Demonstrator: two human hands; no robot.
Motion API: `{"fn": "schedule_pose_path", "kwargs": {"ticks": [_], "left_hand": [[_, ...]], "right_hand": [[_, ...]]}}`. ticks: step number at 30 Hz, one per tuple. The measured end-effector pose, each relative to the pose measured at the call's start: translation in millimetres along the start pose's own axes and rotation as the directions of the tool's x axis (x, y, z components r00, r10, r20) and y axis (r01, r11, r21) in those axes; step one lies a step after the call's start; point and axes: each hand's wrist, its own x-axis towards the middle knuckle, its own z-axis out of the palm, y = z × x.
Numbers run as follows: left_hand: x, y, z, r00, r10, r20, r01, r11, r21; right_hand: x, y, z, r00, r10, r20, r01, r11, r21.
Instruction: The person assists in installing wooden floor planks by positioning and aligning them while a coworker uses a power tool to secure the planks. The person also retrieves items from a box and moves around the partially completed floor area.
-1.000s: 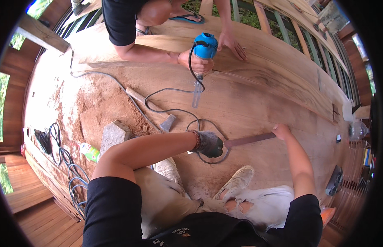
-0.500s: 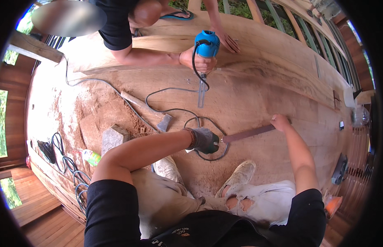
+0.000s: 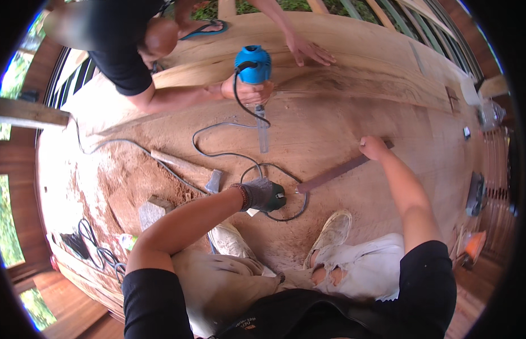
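My right hand (image 3: 374,147), bare, is closed on a long, flat reddish-brown strip (image 3: 335,173), gripping it near its far right end. The strip slants down to the left over the big wooden slab (image 3: 398,186). Its near end stops just short of my left hand (image 3: 267,195), which wears a grey and dark green glove. That hand is closed, with a small shiny bit showing at its fingers; what it holds is mostly hidden. A pale small piece (image 3: 252,212) shows beneath the glove. A black cable (image 3: 306,208) loops on the slab around this spot.
Across from me a co-worker's hand (image 3: 249,92) grips a blue power tool (image 3: 253,65) with a long clear end; their other hand (image 3: 311,52) lies flat on wood. A hatchet (image 3: 187,168), sawdust (image 3: 124,175) and a grey block (image 3: 154,212) are to the left.
My left hand has drawn slightly away from the strip's near end, and the strip now slants more steeply. The co-worker's tool has shifted left in view; the whole view has shifted too.
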Motion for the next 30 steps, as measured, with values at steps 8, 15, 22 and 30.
{"fn": "schedule_pose_path", "kwargs": {"ticks": [8, 15, 22, 30], "left_hand": [[4, -8, 12, 0.972, 0.197, -0.127, -0.192, 0.980, 0.053], [7, -16, 18, 0.992, 0.081, -0.099, -0.084, 0.996, -0.020], [1, -8, 6, 0.998, -0.058, -0.024, 0.057, 0.997, -0.059], [-5, -3, -1, 0.995, -0.095, 0.043, 0.096, 0.995, -0.030]], "right_hand": [[-4, 4, -3, 0.998, 0.068, -0.006, -0.068, 0.998, 0.013], [-1, 8, 0, 0.998, 0.035, -0.059, -0.037, 0.999, -0.028], [11, 20, 23, 0.987, -0.002, -0.163, 0.012, 0.998, 0.064], [8, 120, 53, 0.946, 0.262, -0.191, -0.254, 0.965, 0.067]]}}
